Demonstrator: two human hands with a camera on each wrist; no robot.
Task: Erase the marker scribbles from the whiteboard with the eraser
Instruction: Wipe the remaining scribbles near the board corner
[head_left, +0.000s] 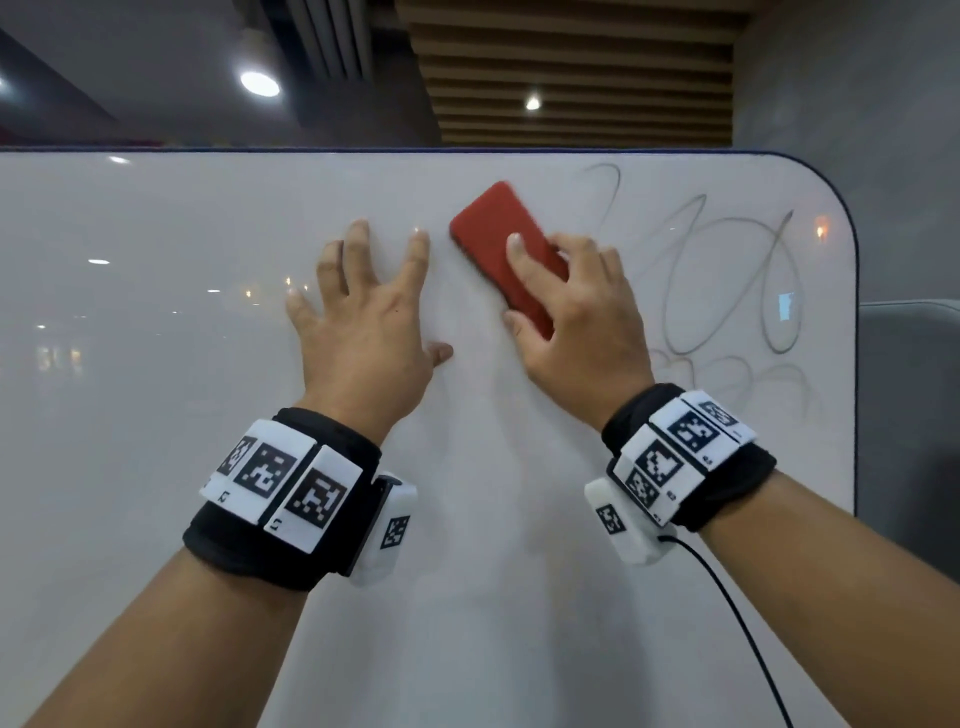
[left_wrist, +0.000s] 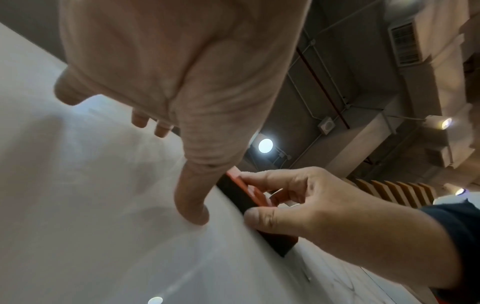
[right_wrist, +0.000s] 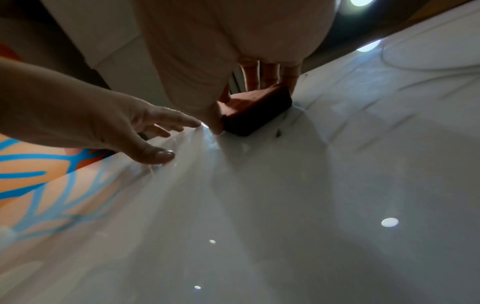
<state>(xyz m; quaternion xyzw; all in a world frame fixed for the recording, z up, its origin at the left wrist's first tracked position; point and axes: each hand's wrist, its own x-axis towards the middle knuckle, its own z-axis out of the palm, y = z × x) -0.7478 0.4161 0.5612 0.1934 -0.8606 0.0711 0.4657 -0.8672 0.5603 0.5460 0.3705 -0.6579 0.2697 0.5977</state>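
Gripping eraser (head_left: 506, 254), right hand (head_left: 582, 317) hides its lower end; left hand (head_left: 363, 317) splayed flat on whiteboard (head_left: 156, 312).

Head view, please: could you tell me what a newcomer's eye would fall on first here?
The red eraser stands out, pressed on the whiteboard near its upper middle in the grip of the right hand. To its right, grey scribbles loop across the board's top right corner. The left hand is spread on the board just left of the eraser.
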